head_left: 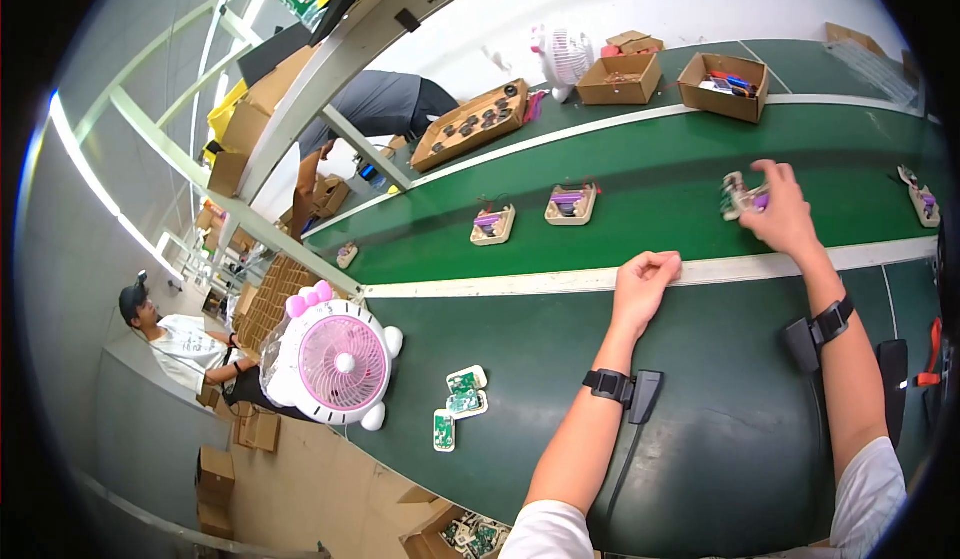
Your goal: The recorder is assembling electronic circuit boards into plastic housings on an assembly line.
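Right hand (785, 217): your fingers are gripping a small case (740, 199), probably by one end to keep the other exposed | Left hand (643, 287): you're holding fingers curled closed, case's 8 o'clock

Assembly workshop, green conveyor belt (655, 221) at 2 o'clock with small device housings (491, 227) spaced along it, open cartons (615, 94) at 1 o'clock, box (420, 542) of circuit boards (476, 537) at 6 o'clock, 2 co-workers (378, 104) near 11 and 9 o'clock
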The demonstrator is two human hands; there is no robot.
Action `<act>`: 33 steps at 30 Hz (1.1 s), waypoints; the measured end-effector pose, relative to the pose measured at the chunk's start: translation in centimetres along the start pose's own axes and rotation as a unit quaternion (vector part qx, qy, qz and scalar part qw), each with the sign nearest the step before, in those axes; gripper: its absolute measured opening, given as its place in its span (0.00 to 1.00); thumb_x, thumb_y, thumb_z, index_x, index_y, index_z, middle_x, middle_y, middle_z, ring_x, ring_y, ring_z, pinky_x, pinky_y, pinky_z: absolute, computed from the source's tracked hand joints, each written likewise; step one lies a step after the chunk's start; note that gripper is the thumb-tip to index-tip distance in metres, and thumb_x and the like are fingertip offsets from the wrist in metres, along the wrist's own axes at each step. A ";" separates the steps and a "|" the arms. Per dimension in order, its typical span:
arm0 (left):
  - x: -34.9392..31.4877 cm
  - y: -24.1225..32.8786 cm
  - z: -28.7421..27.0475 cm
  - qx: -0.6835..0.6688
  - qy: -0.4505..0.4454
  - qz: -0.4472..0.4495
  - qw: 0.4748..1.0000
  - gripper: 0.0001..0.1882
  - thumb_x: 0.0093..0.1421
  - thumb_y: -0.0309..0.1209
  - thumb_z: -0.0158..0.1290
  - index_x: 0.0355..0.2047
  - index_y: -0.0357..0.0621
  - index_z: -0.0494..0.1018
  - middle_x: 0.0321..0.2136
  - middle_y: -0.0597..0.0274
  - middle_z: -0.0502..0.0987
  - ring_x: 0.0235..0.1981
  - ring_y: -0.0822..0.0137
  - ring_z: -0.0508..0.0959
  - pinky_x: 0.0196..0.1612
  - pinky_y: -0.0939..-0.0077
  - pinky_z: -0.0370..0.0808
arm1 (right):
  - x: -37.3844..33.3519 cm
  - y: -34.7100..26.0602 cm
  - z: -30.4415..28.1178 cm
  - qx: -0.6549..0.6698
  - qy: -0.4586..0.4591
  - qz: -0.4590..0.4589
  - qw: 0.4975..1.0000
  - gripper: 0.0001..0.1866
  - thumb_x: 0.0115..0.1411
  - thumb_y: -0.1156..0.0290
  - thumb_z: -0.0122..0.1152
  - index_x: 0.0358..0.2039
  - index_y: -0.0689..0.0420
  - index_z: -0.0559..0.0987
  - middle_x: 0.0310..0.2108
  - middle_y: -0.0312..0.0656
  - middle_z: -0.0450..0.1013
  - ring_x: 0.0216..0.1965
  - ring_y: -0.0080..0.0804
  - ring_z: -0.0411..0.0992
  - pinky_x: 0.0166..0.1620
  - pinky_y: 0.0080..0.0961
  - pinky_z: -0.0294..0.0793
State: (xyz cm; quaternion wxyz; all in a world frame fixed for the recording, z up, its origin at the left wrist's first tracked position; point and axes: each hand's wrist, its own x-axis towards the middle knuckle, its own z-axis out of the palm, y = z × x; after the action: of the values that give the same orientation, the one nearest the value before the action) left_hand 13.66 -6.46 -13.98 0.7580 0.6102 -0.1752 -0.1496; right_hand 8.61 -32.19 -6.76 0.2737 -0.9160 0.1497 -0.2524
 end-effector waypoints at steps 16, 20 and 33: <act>-0.3 2.0 -0.9 -0.001 -0.009 -0.013 1.000 0.12 0.67 0.35 0.57 0.33 0.38 0.75 0.35 0.56 0.81 0.36 0.69 0.81 0.44 0.74 0.79 | -0.9 -1.4 4.2 0.027 0.174 -0.176 0.969 0.22 0.55 0.70 0.66 0.50 0.57 0.73 0.51 0.49 0.67 0.54 0.51 0.67 0.55 0.39 0.68; -1.8 8.2 -5.3 0.374 -0.066 -0.005 0.925 0.14 0.56 0.30 0.65 0.41 0.36 0.79 0.34 0.58 0.83 0.34 0.71 0.82 0.40 0.74 0.80 | -5.0 -5.3 5.6 0.291 -0.102 -0.124 0.943 0.15 0.57 0.73 0.62 0.45 0.61 0.74 0.42 0.45 0.69 0.33 0.33 0.72 0.41 0.31 0.73; -15.7 12.6 -25.4 0.433 0.217 -0.252 0.838 0.30 0.43 0.11 0.63 0.49 0.35 0.74 0.32 0.55 0.81 0.30 0.62 0.81 0.30 0.68 0.78 | -5.6 -3.5 8.1 0.250 -0.148 -0.152 0.945 0.09 0.56 0.72 0.62 0.36 0.59 0.76 0.37 0.45 0.70 0.36 0.37 0.72 0.43 0.35 0.73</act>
State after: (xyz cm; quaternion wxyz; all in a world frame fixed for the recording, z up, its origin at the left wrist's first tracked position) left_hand 11.16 25.27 -7.92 0.3709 0.9162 0.1069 -0.1077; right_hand 8.90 -23.62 -12.73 0.4712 -0.8572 -0.1016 -0.1816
